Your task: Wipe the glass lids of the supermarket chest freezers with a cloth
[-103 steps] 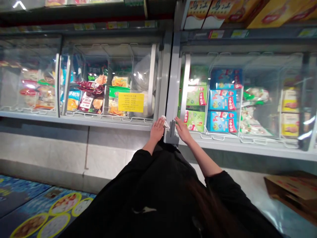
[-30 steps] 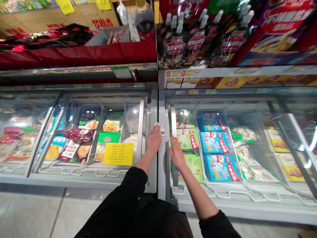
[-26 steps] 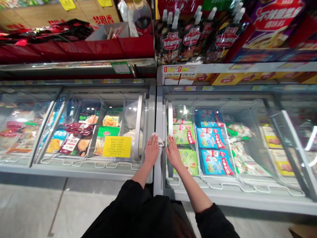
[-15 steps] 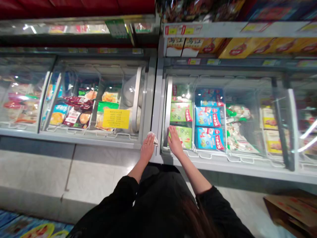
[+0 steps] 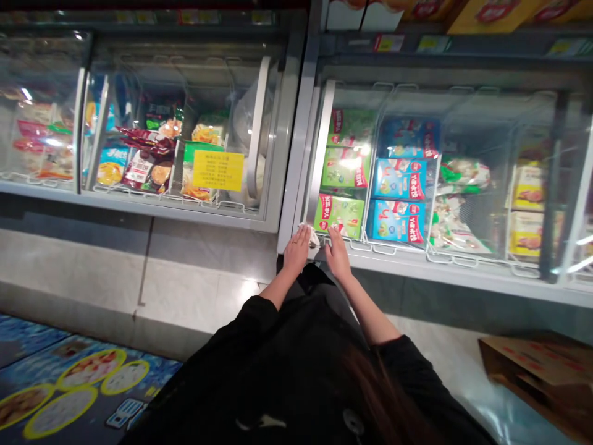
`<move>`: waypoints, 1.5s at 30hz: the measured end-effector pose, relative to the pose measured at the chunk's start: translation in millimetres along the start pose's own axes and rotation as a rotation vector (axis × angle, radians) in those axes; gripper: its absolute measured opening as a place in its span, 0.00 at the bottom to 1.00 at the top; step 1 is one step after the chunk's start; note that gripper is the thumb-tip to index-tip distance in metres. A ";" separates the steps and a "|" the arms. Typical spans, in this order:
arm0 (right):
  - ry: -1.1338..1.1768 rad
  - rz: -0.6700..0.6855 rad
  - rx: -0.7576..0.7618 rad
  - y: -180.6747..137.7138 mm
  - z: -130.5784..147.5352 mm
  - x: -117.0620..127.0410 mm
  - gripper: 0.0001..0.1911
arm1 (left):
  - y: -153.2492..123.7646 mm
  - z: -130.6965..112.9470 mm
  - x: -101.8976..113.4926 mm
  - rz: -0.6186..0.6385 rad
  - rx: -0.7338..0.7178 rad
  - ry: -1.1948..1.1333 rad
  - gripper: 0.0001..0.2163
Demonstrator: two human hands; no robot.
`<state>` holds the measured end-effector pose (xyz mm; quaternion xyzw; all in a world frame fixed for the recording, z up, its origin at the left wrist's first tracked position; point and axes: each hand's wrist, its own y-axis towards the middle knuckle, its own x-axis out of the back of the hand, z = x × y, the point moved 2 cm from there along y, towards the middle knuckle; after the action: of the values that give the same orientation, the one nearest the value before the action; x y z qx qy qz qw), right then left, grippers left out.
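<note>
My left hand [image 5: 296,252] presses a crumpled whitish cloth [image 5: 314,238] onto the front left corner of the right-hand chest freezer [image 5: 389,259]. Part of the cloth is hidden beneath its fingers. To its right, my right hand [image 5: 338,256] rests at the freezer's front edge with fingers extended and nothing visible in it. Just beyond the fingers, under the clear lid, lie green packages [image 5: 340,215], with blue packages [image 5: 399,219] in the adjoining wire compartment. A pale lid handle [image 5: 323,145] runs along the left side.
Another freezer [image 5: 222,216] stands to the left, its glass bearing a yellow notice [image 5: 218,170]. Bagged foods [image 5: 456,228] fill compartments on the right. An open cardboard box [image 5: 542,371] sits on the floor at lower right. A printed blue surface [image 5: 41,346] lies at lower left.
My left hand and the cloth have moved right, from the gap between the freezers to the right freezer's corner. My right hand has drawn back from the lid towards the front edge. The view has tilted down.
</note>
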<state>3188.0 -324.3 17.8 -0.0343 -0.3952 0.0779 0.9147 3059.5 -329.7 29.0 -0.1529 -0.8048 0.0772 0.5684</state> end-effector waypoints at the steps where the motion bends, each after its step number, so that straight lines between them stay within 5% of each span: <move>1: 0.010 -0.012 -0.008 -2.7 -1.6 1.0 0.24 | 6.0 -3.4 1.9 -0.031 0.034 -0.008 0.23; 8: 0.047 -0.105 -0.015 5.6 2.2 9.6 0.24 | 38.0 -16.7 14.9 -0.148 0.111 -0.063 0.26; 15: 0.175 -0.168 0.064 68.9 28.0 17.4 0.26 | 88.1 -23.7 43.2 -0.242 0.057 -0.080 0.23; 23: 0.293 -0.259 0.044 145.1 36.3 37.0 0.28 | 217.0 -17.3 114.6 -0.275 -0.189 -0.082 0.24; 30: 0.298 -0.278 -0.058 187.3 28.0 40.3 0.29 | 315.9 -9.6 141.7 -0.366 -0.275 -0.028 0.23; 38: 0.247 -0.263 -0.073 230.6 49.5 27.5 0.28 | 421.3 -6.3 172.2 -0.328 -0.340 -0.105 0.21; 42: 0.210 -0.257 -0.116 231.2 53.1 18.8 0.29 | 441.5 -6.5 175.0 -0.256 -0.299 -0.129 0.21; 45: 0.205 -0.233 -0.142 221.7 51.2 15.1 0.29 | 423.8 -6.1 168.6 -0.203 -0.279 -0.174 0.22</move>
<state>3135.4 -103.1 36.1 -0.0605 -0.3056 -0.0606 0.9483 3080.4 125.2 55.0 -0.1408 -0.8651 -0.0798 0.4747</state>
